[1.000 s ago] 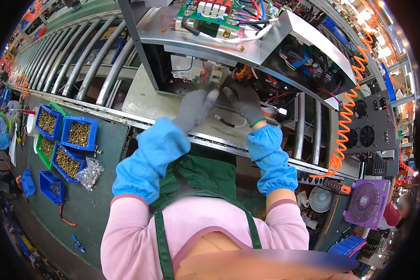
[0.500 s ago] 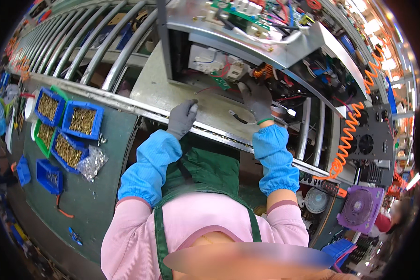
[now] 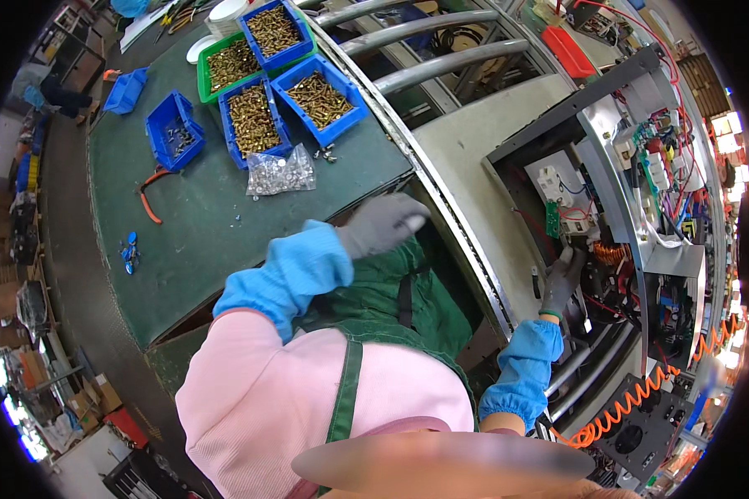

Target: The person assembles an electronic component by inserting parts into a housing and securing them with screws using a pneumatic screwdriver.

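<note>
My left hand (image 3: 383, 223), in a grey glove, hovers over the near edge of the green-topped bench (image 3: 191, 241) with its fingers curled and nothing visible in it. It is closest to a clear bag of silver screws (image 3: 280, 173). My right hand (image 3: 562, 279), in a darker glove, lies with its fingers spread against the inside of an open metal machine chassis (image 3: 491, 166), next to wiring and a small green circuit board (image 3: 552, 218). Both forearms wear blue sleeve covers.
Blue and green bins of brass screws (image 3: 254, 116) stand at the back of the bench, with a smaller blue bin (image 3: 173, 131) and orange-handled pliers (image 3: 146, 195) to their left. Conveyor rollers (image 3: 441, 62) run behind the chassis. An orange coiled hose (image 3: 641, 399) hangs at the lower right.
My head has turned left, bringing the bench and bins to the fore. My left hand has left the chassis and moved toward the bench; my right hand stays inside the chassis.
</note>
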`<state>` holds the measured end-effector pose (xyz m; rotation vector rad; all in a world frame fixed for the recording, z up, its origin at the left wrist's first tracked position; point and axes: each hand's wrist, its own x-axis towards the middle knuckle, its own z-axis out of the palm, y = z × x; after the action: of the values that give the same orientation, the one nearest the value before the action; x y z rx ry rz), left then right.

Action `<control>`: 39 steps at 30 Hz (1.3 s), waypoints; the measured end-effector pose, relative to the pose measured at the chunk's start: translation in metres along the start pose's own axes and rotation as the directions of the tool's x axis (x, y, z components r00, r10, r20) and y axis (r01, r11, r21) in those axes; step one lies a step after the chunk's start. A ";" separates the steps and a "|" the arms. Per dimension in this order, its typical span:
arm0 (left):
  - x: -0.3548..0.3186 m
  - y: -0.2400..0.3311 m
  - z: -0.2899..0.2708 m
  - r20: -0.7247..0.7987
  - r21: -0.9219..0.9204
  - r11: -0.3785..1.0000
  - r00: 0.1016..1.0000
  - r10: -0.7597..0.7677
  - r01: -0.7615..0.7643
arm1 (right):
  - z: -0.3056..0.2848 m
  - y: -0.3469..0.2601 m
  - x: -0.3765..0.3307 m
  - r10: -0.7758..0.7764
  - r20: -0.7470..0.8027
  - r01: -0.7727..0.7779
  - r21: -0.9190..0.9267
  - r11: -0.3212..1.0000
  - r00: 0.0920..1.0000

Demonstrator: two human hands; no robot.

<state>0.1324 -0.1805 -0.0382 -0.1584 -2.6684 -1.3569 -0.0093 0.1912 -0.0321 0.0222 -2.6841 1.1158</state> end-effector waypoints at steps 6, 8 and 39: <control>-0.025 -0.048 -0.082 -0.462 0.421 0.795 0.858 -0.225 0.436 | 0.009 0.008 -0.020 -0.039 -0.082 0.048 0.115 0.992 0.996; -0.024 -0.062 -0.084 -0.484 0.547 0.703 0.857 -0.177 0.454 | 0.007 0.006 -0.026 -0.091 -0.124 0.099 0.056 0.994 0.988; 0.100 0.048 0.148 0.407 0.285 0.947 0.913 0.020 -0.148 | -0.020 -0.052 -0.130 -0.180 -0.020 0.179 -0.048 0.983 0.983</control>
<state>0.0298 -0.0293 -0.0688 -0.5657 -3.1221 -0.9393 0.1262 0.1588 -0.0104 0.2367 -2.6243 0.9934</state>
